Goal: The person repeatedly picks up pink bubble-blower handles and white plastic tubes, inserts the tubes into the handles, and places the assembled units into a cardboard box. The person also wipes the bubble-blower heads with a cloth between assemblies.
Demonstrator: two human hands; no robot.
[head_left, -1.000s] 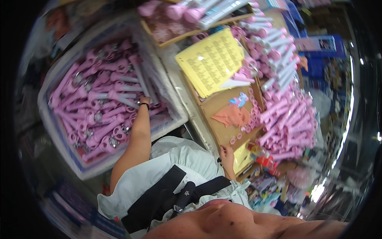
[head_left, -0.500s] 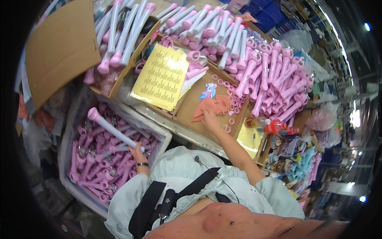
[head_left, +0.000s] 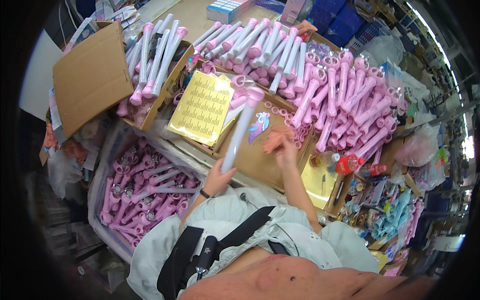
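Note:
My left hand (head_left: 218, 179) is closed round the lower white end of a toy wand (head_left: 240, 132) with a pink cap. The wand leans up and away over the shallow cardboard tray (head_left: 252, 167). Bunched in the fingers of my right hand (head_left: 286, 154) is an orange cloth (head_left: 277, 138), lifted a little above the tray. Beside the cloth, a blue and purple winged cut-out (head_left: 258, 127) lies in the tray. Small pink rings (head_left: 274, 109) are scattered along its far and right sides. Yellow label sheets (head_left: 200, 107) rest at the tray's left.
To my left stands a lined bin (head_left: 95, 200) full of pink wand parts (head_left: 150, 200). White-and-pink wands (head_left: 250, 42) are heaped at the back, pink handles (head_left: 350, 105) at the right. Bottles with red (head_left: 348, 163) caps or contents stand near the tray's right. A cardboard flap (head_left: 92, 82) sticks up at far left.
My left hand has brought the wand from above the bin rightward to the tray and tilted it upright. My right hand has gathered up the cloth, which lay spread out, and moved it right.

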